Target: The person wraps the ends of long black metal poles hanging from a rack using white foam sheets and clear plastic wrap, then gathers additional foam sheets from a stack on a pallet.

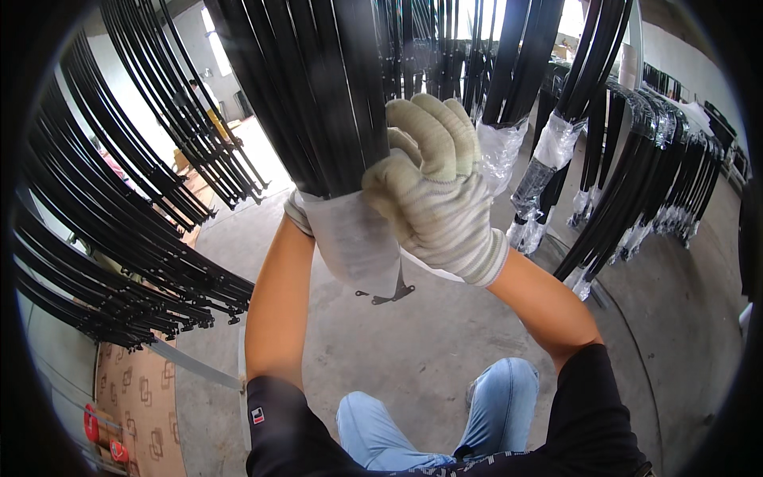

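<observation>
A bundle of long black metal bars (318,103) hangs upright in front of me. A translucent white wrapping sheet (350,238) goes round its lower end, and small black bracket ends (389,296) stick out below. My left hand (297,215), in a knitted glove, is behind the bundle's left side; only its cuff shows and its fingers are hidden. At the right edge of the bundle is my right hand (445,187), in a whitish striped knitted glove. Its fingers are curled and its thumb lies by the sheet's upper edge. What the fingertips hold is hidden.
Rows of hanging black bars (119,238) line the left side. On the right hang bundles with clear plastic film (548,151) round their ends, beside a rack of curved black bars (636,175). A cable (636,326) lies on the concrete floor (381,350).
</observation>
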Action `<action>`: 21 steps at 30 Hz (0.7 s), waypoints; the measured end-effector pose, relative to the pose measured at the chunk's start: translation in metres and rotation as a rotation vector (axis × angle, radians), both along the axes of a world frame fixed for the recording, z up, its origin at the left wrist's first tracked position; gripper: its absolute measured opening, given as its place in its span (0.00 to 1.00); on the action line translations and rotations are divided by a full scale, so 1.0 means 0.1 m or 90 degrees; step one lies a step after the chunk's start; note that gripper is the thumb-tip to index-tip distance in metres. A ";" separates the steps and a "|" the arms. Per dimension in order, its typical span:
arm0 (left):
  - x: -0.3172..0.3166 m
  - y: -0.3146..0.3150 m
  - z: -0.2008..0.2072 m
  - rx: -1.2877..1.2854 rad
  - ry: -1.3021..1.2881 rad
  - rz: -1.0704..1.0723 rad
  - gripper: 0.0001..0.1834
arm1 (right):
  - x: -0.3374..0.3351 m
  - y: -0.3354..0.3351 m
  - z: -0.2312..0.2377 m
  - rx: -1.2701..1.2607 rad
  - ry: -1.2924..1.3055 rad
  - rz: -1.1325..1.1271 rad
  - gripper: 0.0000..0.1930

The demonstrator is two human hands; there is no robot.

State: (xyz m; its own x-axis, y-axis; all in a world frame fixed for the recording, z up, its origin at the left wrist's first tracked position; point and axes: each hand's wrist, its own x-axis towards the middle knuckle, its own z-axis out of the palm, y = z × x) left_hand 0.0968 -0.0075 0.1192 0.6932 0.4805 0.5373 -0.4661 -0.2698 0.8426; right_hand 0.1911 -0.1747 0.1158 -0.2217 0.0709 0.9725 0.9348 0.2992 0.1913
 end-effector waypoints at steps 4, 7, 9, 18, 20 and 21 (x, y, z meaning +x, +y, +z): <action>-0.02 -0.04 0.01 -0.011 -0.018 -0.019 0.22 | -0.01 0.05 -0.03 0.023 0.015 -0.012 0.18; -0.03 -0.07 0.02 -0.019 -0.029 -0.034 0.24 | -0.03 0.13 -0.11 -0.091 0.246 0.218 0.22; -0.05 -0.09 0.03 -0.026 -0.037 -0.042 0.24 | 0.01 0.13 -0.09 -0.086 0.335 0.282 0.24; -0.14 -0.18 0.00 -0.052 -0.065 -0.056 0.28 | 0.64 -0.01 -0.21 -0.593 0.466 0.678 0.31; -0.11 -0.19 -0.04 -0.062 -0.076 -0.067 0.29 | 0.68 -0.09 -0.23 -0.636 0.473 0.589 0.34; -0.12 -0.20 -0.04 -0.067 -0.080 -0.071 0.30 | 0.68 -0.13 -0.20 -0.650 0.476 0.533 0.37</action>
